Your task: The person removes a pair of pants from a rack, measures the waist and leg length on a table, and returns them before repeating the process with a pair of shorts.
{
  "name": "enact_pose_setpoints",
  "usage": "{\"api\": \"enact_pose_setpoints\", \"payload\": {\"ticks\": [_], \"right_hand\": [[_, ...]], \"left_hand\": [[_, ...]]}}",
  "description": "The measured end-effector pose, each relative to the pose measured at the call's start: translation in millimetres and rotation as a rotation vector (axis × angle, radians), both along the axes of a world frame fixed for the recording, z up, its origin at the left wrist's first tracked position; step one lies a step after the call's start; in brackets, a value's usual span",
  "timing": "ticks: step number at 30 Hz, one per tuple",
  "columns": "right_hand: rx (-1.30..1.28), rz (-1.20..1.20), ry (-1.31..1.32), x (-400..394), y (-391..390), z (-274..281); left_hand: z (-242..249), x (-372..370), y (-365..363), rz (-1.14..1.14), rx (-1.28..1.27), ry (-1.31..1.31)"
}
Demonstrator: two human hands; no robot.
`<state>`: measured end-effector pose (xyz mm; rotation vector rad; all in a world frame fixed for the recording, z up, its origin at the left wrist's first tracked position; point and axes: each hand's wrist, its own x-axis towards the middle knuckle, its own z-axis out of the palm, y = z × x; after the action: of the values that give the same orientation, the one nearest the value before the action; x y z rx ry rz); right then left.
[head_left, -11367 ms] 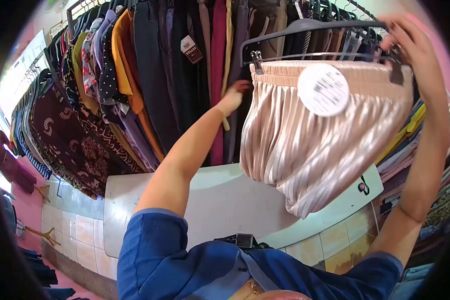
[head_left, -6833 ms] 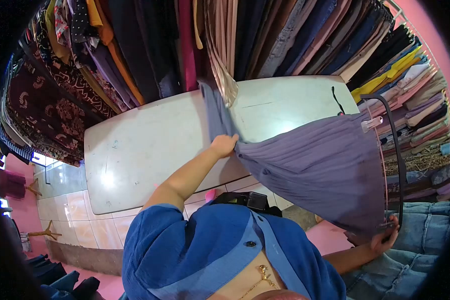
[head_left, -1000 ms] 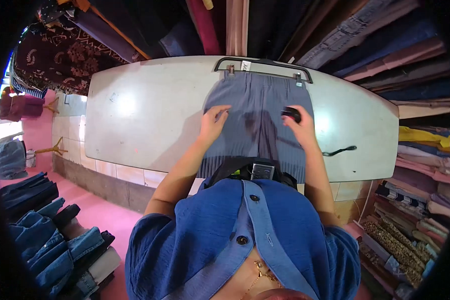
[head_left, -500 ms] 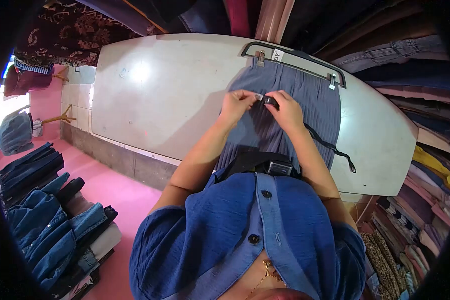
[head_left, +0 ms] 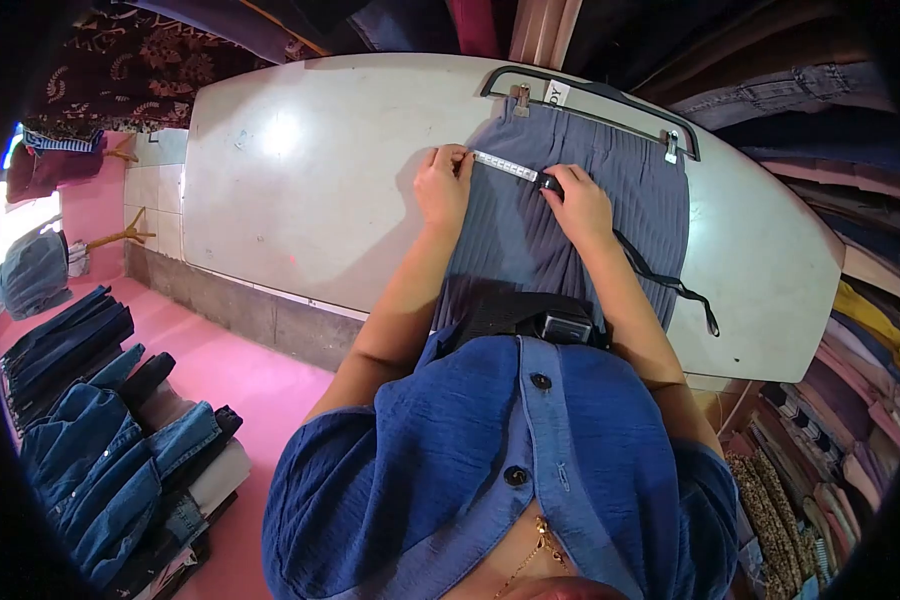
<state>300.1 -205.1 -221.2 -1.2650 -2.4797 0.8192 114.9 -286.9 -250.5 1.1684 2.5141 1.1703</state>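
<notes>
Shirt: a blue buttoned top on the person, with a gold-coloured necklace at the neckline.
Waist: a black strap carrying a small boxy device, overlapping the lower part of the garment in view.
Right hand: the hand is curled round a small black tape case, above the middle of the garment.
Cord: a black loop trails from beside the right wrist across the garment and onto the surface.
Left hand: the hand pinches the end of the tape at the garment's left edge.
Tape: a white marked strip, drawn out between the two hands, slanting across the upper part of the garment.
Garment: grey-blue and pleated, laid flat on the surface, waistband away from the person.
Hanger: black, its two clips on the waistband; a white tag sits by the left clip.
Surface: pale and long, under the garment.
Left side: piled denim by a pink floor.
Right side: stacked folded fabrics.
Far edge: hanging clothes, including a dark patterned piece.
</notes>
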Motion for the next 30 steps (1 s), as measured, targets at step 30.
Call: {"api": "enact_pose_setpoints", "payload": {"ticks": [30], "right_hand": [[0.043, -0.040, 0.010, 6.4, 1.5, -0.6]], "left_hand": [[-5.0, -4.0, -30.6, -0.194, -0.140, 0.513]]}}
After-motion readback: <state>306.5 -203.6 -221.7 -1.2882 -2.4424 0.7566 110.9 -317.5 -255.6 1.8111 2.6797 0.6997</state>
